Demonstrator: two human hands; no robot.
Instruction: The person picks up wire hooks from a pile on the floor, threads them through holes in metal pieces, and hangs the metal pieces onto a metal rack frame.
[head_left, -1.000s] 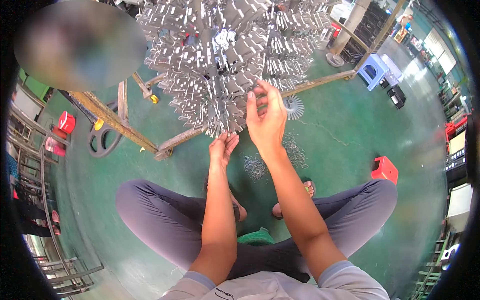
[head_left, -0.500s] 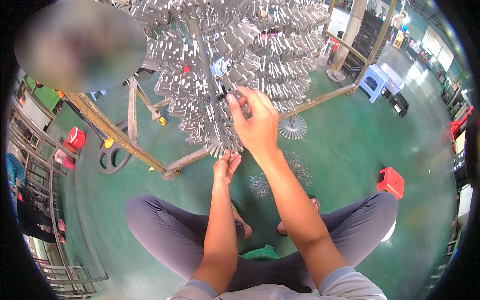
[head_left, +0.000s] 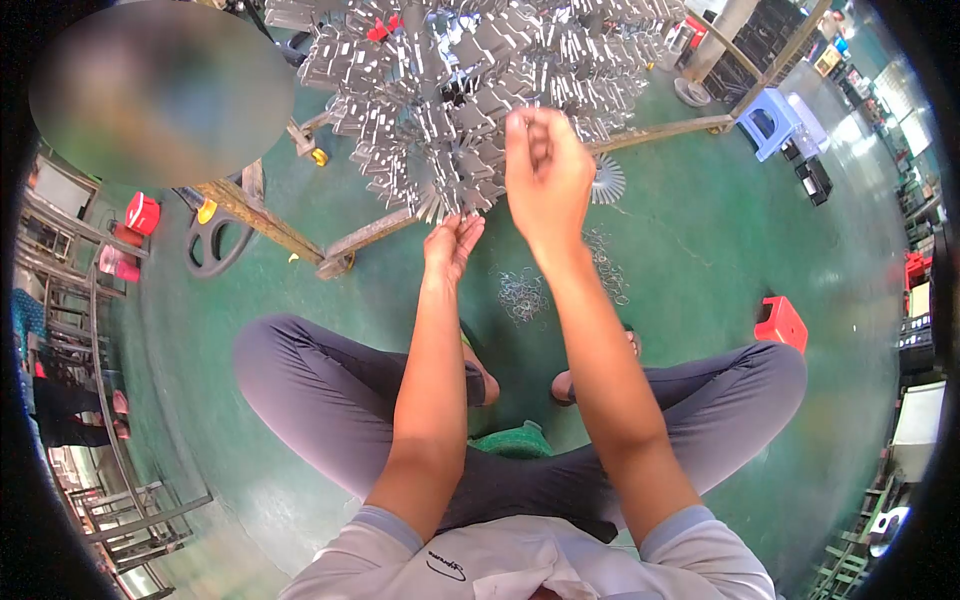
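The metal parts (head_left: 450,110) are hung in dense tiers at the top centre, above the green floor (head_left: 690,400). The lowest ones are touched by the fingertips of the left hand (head_left: 455,245), palm turned up; whether any is gripped cannot be told. The right hand (head_left: 550,175) is raised just beside the tiers, closed narrow with fingers curled and thumb drawn in; whether anything is pinched cannot be seen. Behind it, a fanned disc (head_left: 608,180) is partly hidden. The tiers are flanked by a worn frame (head_left: 375,232). On the floor, loose wire pieces (head_left: 522,295) are scattered before the feet. Farther right, a red stool (head_left: 782,322) and a blue stool (head_left: 770,122) are seen.
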